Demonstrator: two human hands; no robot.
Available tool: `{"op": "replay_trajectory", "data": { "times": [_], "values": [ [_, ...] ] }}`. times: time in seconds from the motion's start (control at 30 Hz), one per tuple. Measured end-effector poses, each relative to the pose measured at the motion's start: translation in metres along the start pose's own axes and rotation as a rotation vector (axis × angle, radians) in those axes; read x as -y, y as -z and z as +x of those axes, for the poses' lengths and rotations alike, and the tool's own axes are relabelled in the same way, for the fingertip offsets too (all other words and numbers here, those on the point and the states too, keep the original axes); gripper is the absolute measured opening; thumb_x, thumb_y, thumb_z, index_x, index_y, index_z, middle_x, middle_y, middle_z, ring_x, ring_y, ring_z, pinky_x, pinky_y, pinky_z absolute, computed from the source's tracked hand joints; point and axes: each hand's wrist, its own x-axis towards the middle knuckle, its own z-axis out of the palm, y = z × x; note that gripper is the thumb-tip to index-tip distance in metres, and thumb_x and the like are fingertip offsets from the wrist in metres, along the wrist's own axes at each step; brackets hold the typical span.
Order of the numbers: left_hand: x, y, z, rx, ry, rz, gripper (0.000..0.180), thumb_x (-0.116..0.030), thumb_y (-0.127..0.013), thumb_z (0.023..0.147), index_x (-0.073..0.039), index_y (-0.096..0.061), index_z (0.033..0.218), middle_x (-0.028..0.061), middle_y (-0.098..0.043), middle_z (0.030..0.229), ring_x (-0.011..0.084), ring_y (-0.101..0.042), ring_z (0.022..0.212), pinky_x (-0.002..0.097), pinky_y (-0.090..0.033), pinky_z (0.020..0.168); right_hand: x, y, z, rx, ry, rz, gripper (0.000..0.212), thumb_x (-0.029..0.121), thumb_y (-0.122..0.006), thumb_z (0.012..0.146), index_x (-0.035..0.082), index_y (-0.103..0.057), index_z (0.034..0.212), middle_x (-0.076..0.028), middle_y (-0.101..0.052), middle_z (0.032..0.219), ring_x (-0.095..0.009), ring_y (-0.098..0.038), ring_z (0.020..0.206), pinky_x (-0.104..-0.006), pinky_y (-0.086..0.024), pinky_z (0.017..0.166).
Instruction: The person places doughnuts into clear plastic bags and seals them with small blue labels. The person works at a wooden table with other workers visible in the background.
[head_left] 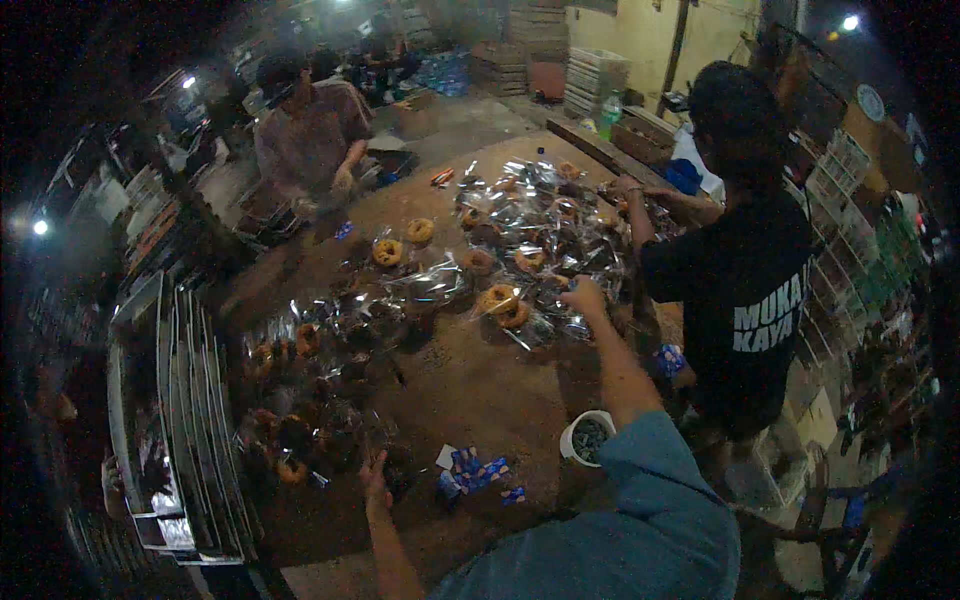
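Observation:
My right hand (585,297) reaches forward into a large pile of doughnuts in clear plastic bags (530,225). Its fingers are closed at the pile's near edge, beside a pair of golden wrapped doughnuts (505,305); a small blue spot shows at the fingertips, and what they grip is not clear. Low on the left, my left hand (375,480) rests at the edge of a second, darker group of bagged doughnuts (295,430). Its fingers point up and look stretched out, with nothing plainly in them. Two golden doughnuts (387,252) lie between the groups.
Small blue printed packets (475,472) lie scattered on the brown table (490,400). A white tub (590,440) of small dark pieces stands by my right arm. Stacked trays (190,420) rise at the left. Co-workers (745,230) (312,135) stand at the right and far left.

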Motion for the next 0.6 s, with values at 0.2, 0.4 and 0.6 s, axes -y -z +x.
{"op": "replay_trajectory", "data": {
  "times": [0.2,0.4,0.6],
  "values": [
    [0.023,0.005,-0.039,-0.08,-0.121,-0.169,0.057,-0.032,-0.073,0.092,-0.002,-0.056,0.138,0.0127,-0.064,0.129,0.0284,-0.057,0.121,0.0424,-0.042,0.108,-0.007,0.035,0.015,-0.494,-0.521,1.507,0.026,0.027,-0.078,0.084,0.005,-0.068,0.095,-0.006,-0.069,0.08,-0.017,-0.057,0.061,-0.0346,-0.048,0.053],
    [-0.078,-0.048,-0.1,-0.4,0.068,-0.028,0.043,-0.027,-0.069,0.097,0.001,-0.064,0.13,0.0101,-0.068,0.124,0.0223,-0.061,0.116,0.0392,-0.045,0.105,0.093,0.012,-0.185,-0.156,-0.233,1.128,0.013,0.02,-0.067,0.096,0.008,-0.066,0.091,-0.002,-0.063,0.08,-0.013,-0.058,0.067,-0.032,-0.047,0.057],
    [-0.167,-0.113,-0.16,-0.039,-0.388,-0.004,0.02,-0.011,-0.064,0.099,0.0,-0.073,0.113,0.008,-0.073,0.109,0.0183,-0.067,0.102,0.0334,-0.054,0.089,0.186,0.018,-0.323,0.385,0.474,0.76,0.023,0.005,-0.07,0.091,0.001,-0.071,0.114,-0.012,-0.07,0.108,-0.02,-0.067,0.094,-0.0314,-0.052,0.083]
  ]
}}
